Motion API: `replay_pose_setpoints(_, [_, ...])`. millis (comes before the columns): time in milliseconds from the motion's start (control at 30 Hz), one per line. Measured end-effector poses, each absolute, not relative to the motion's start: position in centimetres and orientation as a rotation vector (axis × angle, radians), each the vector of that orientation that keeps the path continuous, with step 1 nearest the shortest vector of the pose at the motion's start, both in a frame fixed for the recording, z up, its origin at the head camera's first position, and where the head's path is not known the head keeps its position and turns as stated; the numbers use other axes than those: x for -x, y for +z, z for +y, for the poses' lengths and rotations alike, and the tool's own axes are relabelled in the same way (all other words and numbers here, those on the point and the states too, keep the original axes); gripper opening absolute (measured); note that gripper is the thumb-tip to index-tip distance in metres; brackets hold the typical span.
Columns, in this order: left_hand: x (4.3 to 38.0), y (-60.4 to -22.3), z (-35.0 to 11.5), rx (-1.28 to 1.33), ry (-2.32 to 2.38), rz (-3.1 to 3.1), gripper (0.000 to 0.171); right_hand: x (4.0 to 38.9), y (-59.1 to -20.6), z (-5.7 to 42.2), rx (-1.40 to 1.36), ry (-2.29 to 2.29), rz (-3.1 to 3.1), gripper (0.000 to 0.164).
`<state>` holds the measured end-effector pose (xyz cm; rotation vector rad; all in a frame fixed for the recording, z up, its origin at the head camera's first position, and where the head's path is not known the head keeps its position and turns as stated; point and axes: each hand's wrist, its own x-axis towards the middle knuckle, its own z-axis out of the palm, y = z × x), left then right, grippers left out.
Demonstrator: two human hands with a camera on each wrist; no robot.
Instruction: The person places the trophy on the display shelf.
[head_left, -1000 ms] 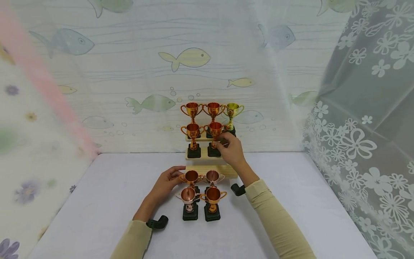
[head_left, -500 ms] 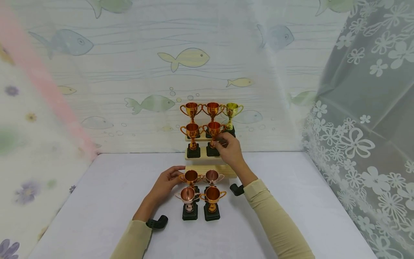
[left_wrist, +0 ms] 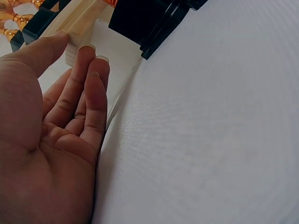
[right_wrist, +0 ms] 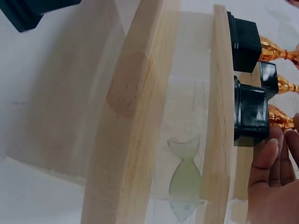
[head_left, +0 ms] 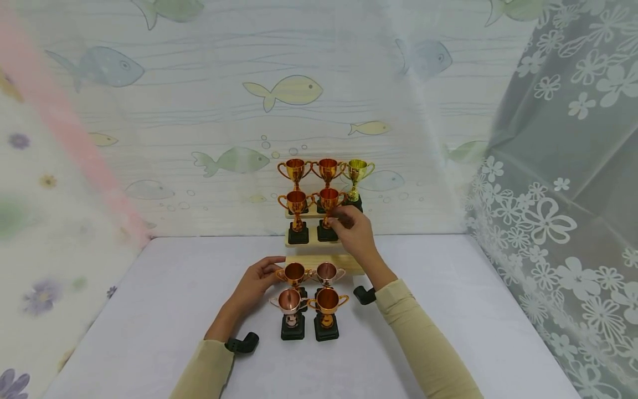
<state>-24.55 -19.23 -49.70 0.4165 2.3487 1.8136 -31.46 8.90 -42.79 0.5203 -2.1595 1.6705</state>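
Note:
My right hand (head_left: 355, 228) pinches the stem of an orange-gold trophy cup (head_left: 329, 198) standing on the middle step of a tiered wooden rack (head_left: 329, 264). In the right wrist view, the fingers (right_wrist: 266, 161) are at that stem, just past its black base (right_wrist: 251, 112). A matching trophy (head_left: 297, 203) stands to its left on the same step. At the rack's left end, my left hand (head_left: 255, 284) touches the lowest plank. The left wrist view shows the thumb at the wood's corner (left_wrist: 77, 32), the other fingers loosely bent below it.
On the top step stand two orange trophies (head_left: 295, 168) and a yellow-gold one (head_left: 356, 169). Several trophies, copper-pink (head_left: 289, 301) and gold (head_left: 328, 301), stand on the white table (head_left: 149, 310) before the rack. A fish-print curtain (head_left: 199, 111) hangs behind.
The pinched trophy has shifted very slightly left along the middle step, with my right hand on its stem. My left hand has stayed at the rack's end.

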Motion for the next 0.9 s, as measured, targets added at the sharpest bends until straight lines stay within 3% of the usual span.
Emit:
replay_pose_setpoints(300, [24.6,-49.7,-19.2,-0.423,1.808,2.352,0.051,27.4,-40.6,9.9,-0.53,1.774,-2.053,0.022])
replay_pose_setpoints(533, [24.7,-49.9,-19.3,-0.426,1.821,2.338,0.052,25.8,-41.2,11.0,-0.581,1.776,-2.133,0.016])
replay_pose_setpoints(900, [24.8,-50.1,-19.4,-0.437,1.812,2.348,0.051,24.2,-42.9,12.2,-0.693,1.798,-2.329,0.022])
